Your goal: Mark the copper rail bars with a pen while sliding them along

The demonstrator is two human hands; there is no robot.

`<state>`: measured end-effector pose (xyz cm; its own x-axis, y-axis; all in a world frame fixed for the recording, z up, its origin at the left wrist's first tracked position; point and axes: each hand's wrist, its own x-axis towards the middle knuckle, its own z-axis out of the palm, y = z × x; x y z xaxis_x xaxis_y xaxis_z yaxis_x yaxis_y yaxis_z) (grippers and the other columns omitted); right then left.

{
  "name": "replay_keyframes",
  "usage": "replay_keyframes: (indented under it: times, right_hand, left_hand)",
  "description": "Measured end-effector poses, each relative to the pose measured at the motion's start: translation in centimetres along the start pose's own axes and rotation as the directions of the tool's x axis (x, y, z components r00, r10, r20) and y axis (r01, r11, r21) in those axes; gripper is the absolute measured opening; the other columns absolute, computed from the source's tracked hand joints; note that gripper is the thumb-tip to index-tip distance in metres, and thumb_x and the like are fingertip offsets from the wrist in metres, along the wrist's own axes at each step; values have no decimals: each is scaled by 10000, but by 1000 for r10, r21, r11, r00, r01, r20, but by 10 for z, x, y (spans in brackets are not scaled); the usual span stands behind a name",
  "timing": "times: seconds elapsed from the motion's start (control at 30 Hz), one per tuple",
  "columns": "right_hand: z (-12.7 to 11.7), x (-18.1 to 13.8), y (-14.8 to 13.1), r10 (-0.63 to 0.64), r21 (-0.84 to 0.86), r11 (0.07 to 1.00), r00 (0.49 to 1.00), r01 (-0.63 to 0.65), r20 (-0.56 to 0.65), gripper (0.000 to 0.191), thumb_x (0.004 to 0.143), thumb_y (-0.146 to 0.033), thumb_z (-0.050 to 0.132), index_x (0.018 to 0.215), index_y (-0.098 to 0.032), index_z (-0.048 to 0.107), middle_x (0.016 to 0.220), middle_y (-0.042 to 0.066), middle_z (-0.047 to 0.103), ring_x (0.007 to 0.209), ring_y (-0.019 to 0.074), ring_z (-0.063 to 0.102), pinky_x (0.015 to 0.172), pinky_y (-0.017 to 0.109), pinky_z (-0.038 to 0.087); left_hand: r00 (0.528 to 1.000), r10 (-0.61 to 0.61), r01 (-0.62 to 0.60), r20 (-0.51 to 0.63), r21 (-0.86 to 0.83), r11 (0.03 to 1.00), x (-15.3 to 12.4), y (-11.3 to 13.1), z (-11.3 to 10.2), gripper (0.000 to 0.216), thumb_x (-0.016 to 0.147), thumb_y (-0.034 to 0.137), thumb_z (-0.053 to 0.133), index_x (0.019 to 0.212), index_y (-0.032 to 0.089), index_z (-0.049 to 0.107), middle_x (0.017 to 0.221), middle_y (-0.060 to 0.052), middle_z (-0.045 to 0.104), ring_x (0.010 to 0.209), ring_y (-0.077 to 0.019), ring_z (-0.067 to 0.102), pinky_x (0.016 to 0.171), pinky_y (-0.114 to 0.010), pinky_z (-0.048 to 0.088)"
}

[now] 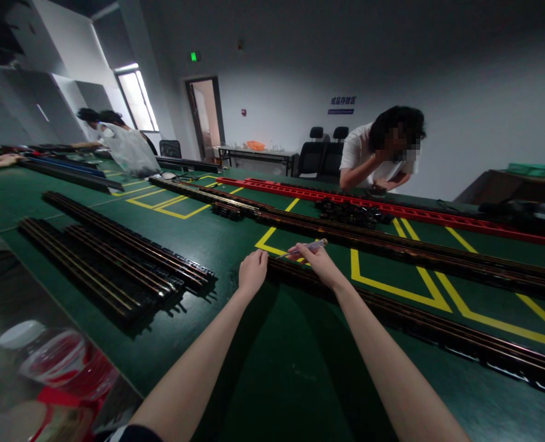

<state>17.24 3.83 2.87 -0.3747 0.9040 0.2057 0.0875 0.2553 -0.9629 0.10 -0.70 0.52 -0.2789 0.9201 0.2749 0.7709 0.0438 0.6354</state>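
My right hand [313, 261] is closed around a slim screwdriver-like tool [317, 245] with a translucent handle. The tool's thin shaft points left, toward the near end of a long dark rail strip [419, 313] with coppery lines along it. At that same end, my left hand [252, 271] has its fingers curled and closed on the strip; the fingertips are partly hidden. From my hands the strip runs across the table toward the right edge of the view. Where the tool's tip meets the strip is too small to make out.
Several similar rail strips [129, 245] lie on the green table [300, 380] at left. Another long dark strip [392, 239] and a red slotted rail [438, 215] lie beyond my hands. A co-worker [359, 153] leans over the far side. A bottle [64, 362] stands at lower left.
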Motion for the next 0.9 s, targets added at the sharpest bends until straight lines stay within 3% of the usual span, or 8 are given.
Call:
replay_keyframes:
  times: [0.47, 0.9]
  right_hand:
    - [1, 3, 4, 26, 65, 998, 998, -23, -57, 391, 768, -541, 574, 757, -163, 677, 712, 70, 708, 725, 191, 667, 630, 280, 457]
    - [1, 4, 4, 36, 60, 998, 987, -27, -154, 368, 770, -507, 550, 648, -173, 644, 584, 41, 638, 578, 151, 599, 565, 265, 447]
  left_hand:
    - [1000, -5, 5, -1, 57, 998, 1, 1, 0, 303, 932, 248, 347, 830, 178, 624, 884, -64, 678, 841, -191, 610, 732, -270, 413]
    - [1000, -2, 2, 12, 10, 1000, 0, 2, -1, 300, 933, 245, 344, 808, 179, 609, 835, -45, 667, 782, -171, 609, 677, -251, 417]
